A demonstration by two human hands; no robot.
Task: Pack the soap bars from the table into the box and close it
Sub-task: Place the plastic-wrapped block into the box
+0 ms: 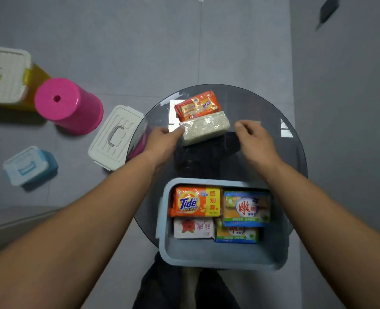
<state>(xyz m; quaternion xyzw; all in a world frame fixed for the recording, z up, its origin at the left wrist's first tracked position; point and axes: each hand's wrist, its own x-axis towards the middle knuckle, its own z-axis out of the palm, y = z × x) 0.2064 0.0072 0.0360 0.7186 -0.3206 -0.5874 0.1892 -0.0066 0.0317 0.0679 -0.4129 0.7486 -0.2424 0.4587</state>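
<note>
On the round dark glass desk (291, 152), the left hand (162, 139) touches the end of a clear-wrapped pale soap bar (204, 130) with its fingertips; whether it grips is unclear. The right hand (254, 139) hovers beside it, fingers loosely curled, empty. An orange-wrapped soap bar (196, 104) lies just behind. The open blue plastic box (206, 255) holds four wrapped bars.
</note>
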